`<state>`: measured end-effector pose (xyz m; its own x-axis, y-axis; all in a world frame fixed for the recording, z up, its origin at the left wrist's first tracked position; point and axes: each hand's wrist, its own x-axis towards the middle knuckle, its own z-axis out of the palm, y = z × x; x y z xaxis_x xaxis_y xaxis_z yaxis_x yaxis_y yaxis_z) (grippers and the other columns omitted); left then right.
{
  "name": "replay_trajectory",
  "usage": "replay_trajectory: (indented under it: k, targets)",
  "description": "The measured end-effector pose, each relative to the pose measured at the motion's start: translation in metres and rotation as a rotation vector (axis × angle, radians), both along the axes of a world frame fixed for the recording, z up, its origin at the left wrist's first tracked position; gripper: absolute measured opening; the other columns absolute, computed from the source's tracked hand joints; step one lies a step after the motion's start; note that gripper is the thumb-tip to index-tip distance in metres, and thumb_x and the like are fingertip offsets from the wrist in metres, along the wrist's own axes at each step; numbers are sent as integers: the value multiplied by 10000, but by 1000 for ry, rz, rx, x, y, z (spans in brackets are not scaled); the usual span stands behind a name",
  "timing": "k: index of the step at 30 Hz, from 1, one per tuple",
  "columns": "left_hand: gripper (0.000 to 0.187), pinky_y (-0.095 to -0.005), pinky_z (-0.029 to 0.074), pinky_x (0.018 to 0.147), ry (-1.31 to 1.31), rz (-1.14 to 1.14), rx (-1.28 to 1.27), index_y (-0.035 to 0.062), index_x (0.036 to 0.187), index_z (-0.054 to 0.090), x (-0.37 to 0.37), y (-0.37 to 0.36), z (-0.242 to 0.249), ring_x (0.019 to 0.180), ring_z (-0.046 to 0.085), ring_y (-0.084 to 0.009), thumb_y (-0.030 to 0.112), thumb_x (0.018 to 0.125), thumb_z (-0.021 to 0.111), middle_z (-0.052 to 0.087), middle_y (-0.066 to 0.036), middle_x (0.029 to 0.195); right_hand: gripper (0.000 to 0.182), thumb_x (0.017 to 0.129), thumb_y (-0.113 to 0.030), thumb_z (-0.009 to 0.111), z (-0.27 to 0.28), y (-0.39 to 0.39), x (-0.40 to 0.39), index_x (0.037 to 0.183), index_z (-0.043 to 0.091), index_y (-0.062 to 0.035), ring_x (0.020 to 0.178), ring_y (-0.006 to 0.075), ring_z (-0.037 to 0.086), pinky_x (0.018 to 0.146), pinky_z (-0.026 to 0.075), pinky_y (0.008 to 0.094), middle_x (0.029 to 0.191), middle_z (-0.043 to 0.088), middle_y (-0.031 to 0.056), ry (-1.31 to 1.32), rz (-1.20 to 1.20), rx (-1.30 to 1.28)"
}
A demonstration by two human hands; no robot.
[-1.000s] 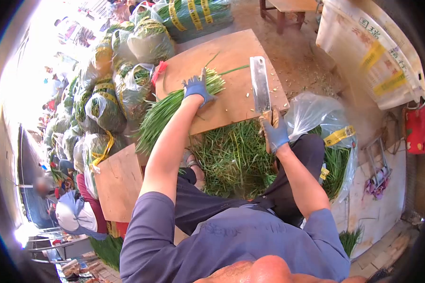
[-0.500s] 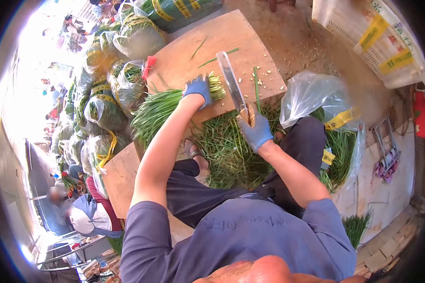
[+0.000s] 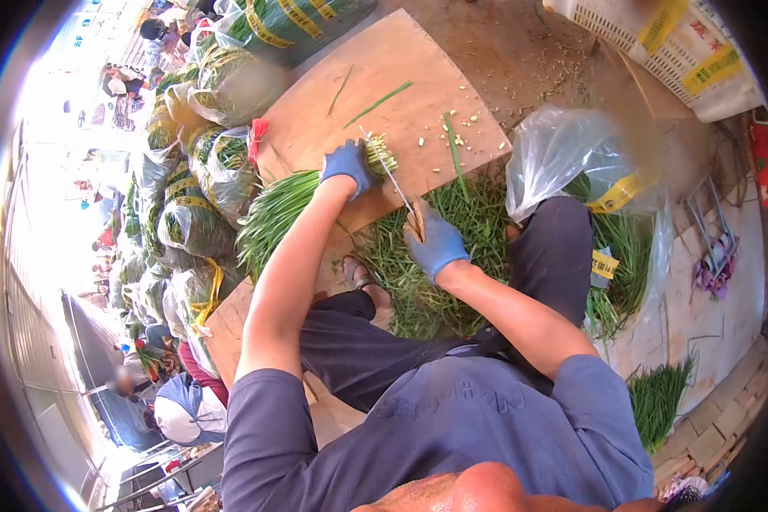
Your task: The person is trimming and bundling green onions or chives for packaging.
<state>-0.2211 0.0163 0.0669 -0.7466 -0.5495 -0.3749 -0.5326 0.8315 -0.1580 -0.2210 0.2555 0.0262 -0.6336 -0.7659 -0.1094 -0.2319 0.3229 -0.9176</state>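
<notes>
1. Far L: another person (image 3: pixel 192 410) is showing at 8 o'clock, posture hard to tell.
2. Bagged bundles (image 3: pixel 198 213) w/ yellow tape are sitting heaped, approx 9 to 11 o'clock.
3. Red ties (image 3: pixel 258 141) are lying at worktop's L edge, 10-11 o'clock.
4. Green stalks (image 3: pixel 280 209) are lying bunched, leafy end at L hand's 8 o'clock, pale ends at its 3; leaves hanging past worktop edge.
5. L hand (image 3: pixel 346 168), blue glove, is gripping the bunch close to pale ends, on worktop (image 3: pixel 422 55), 12 o'clock.
6. Knife (image 3: pixel 387 175) is pointing to 11 o'clock, blade approx edge-on, crossing pale ends; can't tell how deep.
7. R hand (image 3: pixel 435 243), also gloved, is closing round the handle, just off worktop's near edge.
8. Leaf pile (image 3: pixel 439 299) is lying below R hand, its 6 o'clock.
9. Pale bits (image 3: pixel 459 139) are scattering worktop's R side, approx 1 o'clock.
10. Clear bag (image 3: pixel 555 158) w/ greens is standing at 2-3 o'clock; white crate (image 3: pixel 687 64) is sitting farther out, 2 o'clock.
</notes>
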Motion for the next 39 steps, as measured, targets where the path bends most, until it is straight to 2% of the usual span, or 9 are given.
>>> replay_trajectory:
  k: [3, 6, 9, 12, 18, 28, 31, 36, 39]
  targets:
    - [673, -471, 488, 941, 18, 18, 19, 62, 1193, 589, 0, 1, 2, 1095, 619, -367, 477, 691, 756, 631, -202, 1170, 524, 885, -159, 602, 7, -3, -3, 1363, 442, -15, 1058, 354, 639, 890, 517, 409, 1159, 626, 235, -70, -18, 15]
    - [653, -477, 495, 929, 15, 13, 57, 51, 1158, 622, -5, 1, 9, 1085, 624, -376, 497, 697, 746, 639, -212, 1160, 539, 886, -156, 600, 9, -4, -8, 1378, 427, -21, 1052, 359, 638, 889, 517, 412, 1166, 625, 229, -68, 16, 41]
    - [644, -477, 504, 914, 27, 8, 77, 42, 1128, 649, -6, -4, 5, 1067, 632, -387, 511, 697, 741, 644, -222, 1157, 512, 905, -251, 564, 0, -7, -10, 1350, 396, -61, 994, 423, 616, 832, 506, 502, 1149, 605, 239, 24, 33, -12]
    - [648, -471, 510, 908, 28, 13, 98, 38, 1133, 652, -8, -8, 0, 1051, 638, -391, 510, 698, 737, 648, -223, 1151, 427, 901, -192, 575, 9, -8, -21, 1290, 471, -52, 972, 412, 635, 812, 524, 459, 1052, 657, 234, -60, 114, 87]
    - [607, -468, 517, 893, -9, -3, 59, 44, 1134, 635, -12, -3, 6, 1029, 647, -387, 472, 712, 722, 651, -217, 1129, 400, 907, -217, 568, 27, -14, -40, 1250, 451, -48, 914, 470, 620, 770, 506, 524, 949, 650, 285, -183, 156, 135]
    - [480, -478, 512, 900, -75, -36, 44, 52, 1166, 609, -10, -8, 0, 1034, 649, -385, 287, 749, 649, 643, -208, 1145, 400, 917, -231, 540, 34, -52, -57, 1215, 436, 15, 983, 464, 620, 828, 506, 511, 1017, 644, 298, -184, 211, 216]
    - [586, -468, 501, 929, -64, -17, 20, 52, 1191, 629, -9, -10, -5, 1052, 631, -406, 373, 708, 718, 624, -231, 1177, 417, 907, -230, 548, 35, -50, -56, 1218, 439, 27, 1002, 461, 617, 847, 504, 508, 1044, 641, 299, -201, 246, 319]
    - [532, -482, 498, 922, -67, -33, 16, 66, 1193, 611, -10, -9, 3, 1078, 643, -353, 312, 728, 683, 643, -200, 1180, 438, 884, -226, 567, -3, -97, -57, 1226, 452, 22, 1019, 469, 612, 859, 507, 502, 1067, 632, 316, -209, 163, 72]
    - [588, -477, 492, 933, -86, 19, 37, 68, 1187, 610, -10, -4, 10, 1080, 640, -355, 389, 706, 716, 652, -190, 1168, 438, 874, -220, 558, 4, -96, -59, 1230, 471, 19, 1046, 469, 603, 882, 505, 498, 1084, 620, 332, -176, 191, 223]
